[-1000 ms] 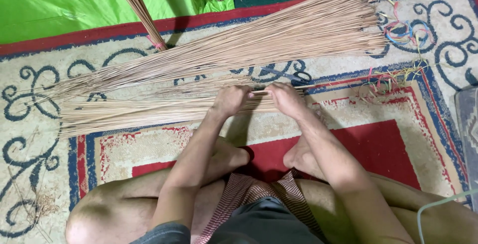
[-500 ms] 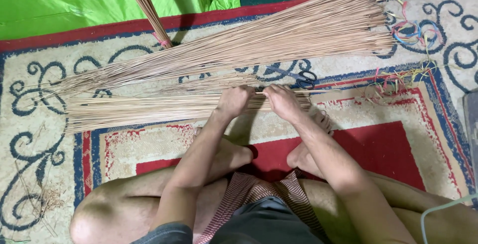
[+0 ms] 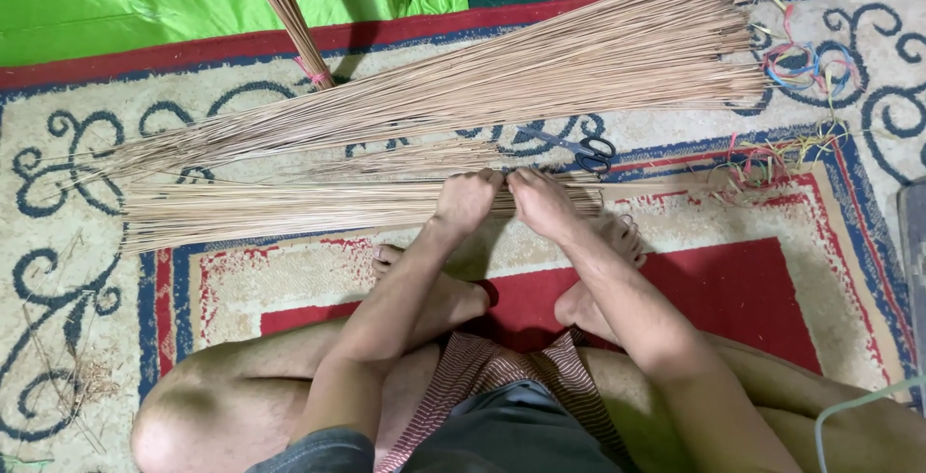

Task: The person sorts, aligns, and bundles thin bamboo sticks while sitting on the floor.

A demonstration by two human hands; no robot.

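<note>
1. On the patterned rug just in front of the person's crossed legs lies a flat bundle of thin, pale-brown dry sticks [image 3: 289, 208], running left to right, its loose tips fanning out toward the left edge of the view.
2. At the bundle's right-hand part, the left hand [image 3: 468, 201] and the right hand [image 3: 542, 201] sit side by side, almost touching, both curled down over the sticks. The fingers of each are closed around the gathered part; how tightly they squeeze cannot be told from above.
3. Judged by their look, the sticks are light, springy and thin: each one likely bends easily and could snap if kinked, while the bundle together is stiffer. They seem smooth and prone to sliding past one another, so the best hold looks to be where the hands are now, at the gathered section, not at the splayed tips.
4. Just beyond the hands, a larger sheaf of the same long sticks [image 3: 540, 78] lies slanting across the rug, fanning wide toward the upper right.
5. Near the right hand, a pair of black-handled scissors [image 3: 584, 152] rests between the two sheaves.
6. Coloured plastic strings [image 3: 801, 58] lie tangled at the far right, well apart from the hands.
7. A tied bundle of sticks [image 3: 289, 15] crosses a bright green sheet [image 3: 116, 0] at the top, and the cream, blue and red scroll-patterned rug [image 3: 270, 290] carries everything.
</note>
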